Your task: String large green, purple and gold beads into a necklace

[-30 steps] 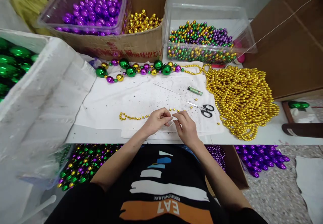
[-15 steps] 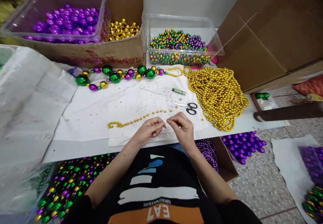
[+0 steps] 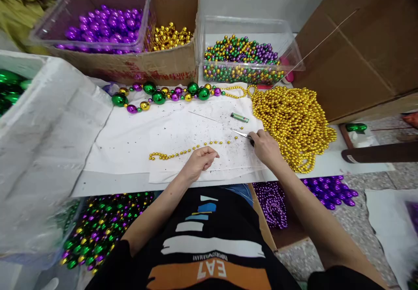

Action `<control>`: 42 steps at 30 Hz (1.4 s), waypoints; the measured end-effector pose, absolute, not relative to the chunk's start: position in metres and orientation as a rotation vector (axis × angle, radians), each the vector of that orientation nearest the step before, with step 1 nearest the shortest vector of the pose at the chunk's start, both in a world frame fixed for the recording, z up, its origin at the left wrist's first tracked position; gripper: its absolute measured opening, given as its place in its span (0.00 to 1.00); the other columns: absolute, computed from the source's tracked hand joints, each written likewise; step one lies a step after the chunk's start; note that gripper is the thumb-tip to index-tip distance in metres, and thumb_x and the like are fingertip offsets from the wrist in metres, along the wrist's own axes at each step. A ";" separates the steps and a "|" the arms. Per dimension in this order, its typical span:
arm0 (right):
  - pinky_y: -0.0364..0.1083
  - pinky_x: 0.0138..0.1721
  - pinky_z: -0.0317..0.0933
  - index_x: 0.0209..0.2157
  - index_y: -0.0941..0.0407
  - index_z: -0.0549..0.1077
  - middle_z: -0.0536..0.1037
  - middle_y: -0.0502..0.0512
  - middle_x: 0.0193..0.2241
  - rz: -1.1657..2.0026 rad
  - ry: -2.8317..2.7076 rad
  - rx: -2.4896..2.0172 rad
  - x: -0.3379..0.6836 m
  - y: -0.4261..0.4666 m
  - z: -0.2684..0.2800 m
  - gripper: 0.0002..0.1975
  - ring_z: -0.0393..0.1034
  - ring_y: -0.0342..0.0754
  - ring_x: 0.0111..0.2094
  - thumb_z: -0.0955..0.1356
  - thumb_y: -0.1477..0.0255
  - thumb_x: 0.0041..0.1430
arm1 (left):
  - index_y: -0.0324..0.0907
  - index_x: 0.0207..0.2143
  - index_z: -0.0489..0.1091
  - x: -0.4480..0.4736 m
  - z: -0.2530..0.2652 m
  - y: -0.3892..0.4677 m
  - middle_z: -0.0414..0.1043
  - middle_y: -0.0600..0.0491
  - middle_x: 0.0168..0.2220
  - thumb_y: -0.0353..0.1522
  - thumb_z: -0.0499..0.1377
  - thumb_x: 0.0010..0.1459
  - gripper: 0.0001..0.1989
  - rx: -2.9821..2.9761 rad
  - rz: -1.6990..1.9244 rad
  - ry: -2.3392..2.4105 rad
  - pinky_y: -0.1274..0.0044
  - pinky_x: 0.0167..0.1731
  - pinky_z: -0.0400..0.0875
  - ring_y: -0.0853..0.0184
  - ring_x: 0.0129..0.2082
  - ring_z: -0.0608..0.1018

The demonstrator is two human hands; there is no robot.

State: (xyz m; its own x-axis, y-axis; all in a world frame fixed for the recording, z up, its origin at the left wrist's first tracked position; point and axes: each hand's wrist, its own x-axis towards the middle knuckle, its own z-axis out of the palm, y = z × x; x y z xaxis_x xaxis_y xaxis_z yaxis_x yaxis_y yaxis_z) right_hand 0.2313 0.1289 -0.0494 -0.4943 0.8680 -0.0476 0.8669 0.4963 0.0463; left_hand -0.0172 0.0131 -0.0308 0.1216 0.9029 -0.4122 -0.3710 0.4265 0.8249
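Note:
My left hand (image 3: pixel 203 161) is closed in a pinch over the white cloth; whatever lies between its fingertips is too small to make out. My right hand (image 3: pixel 264 145) has its fingers closed over the black handles of a pair of scissors (image 3: pixel 241 133), whose metal blades point left on the cloth. Just beyond my left hand, a short string of gold beads (image 3: pixel 178 153) runs across the cloth, curled at its left end. A green lighter (image 3: pixel 239 117) and a long thin needle (image 3: pixel 205 116) lie farther back.
A bead garland (image 3: pixel 159 97) stretches along the back of the cloth. Gold bead strands (image 3: pixel 294 122) are heaped at the right. Behind stand a cardboard box (image 3: pixel 156 65) and a clear bin (image 3: pixel 251 65) of mixed beads. White sheeting (image 3: pixel 48 150) covers the left side.
My right hand has moved right, away from my left hand, and come down on the scissors' handles. My left hand stays pinched in about the same place. The view has shifted slightly left.

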 end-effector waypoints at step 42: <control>0.46 0.30 0.60 0.40 0.54 0.78 0.77 0.52 0.26 -1.284 2.291 2.408 0.299 0.043 -0.021 0.23 0.71 0.50 0.28 0.71 0.51 0.51 | 0.37 0.31 0.70 -0.021 -0.033 -0.015 0.53 0.62 0.17 0.43 0.63 0.56 0.16 0.817 0.788 1.029 0.80 0.20 0.43 0.78 0.17 0.53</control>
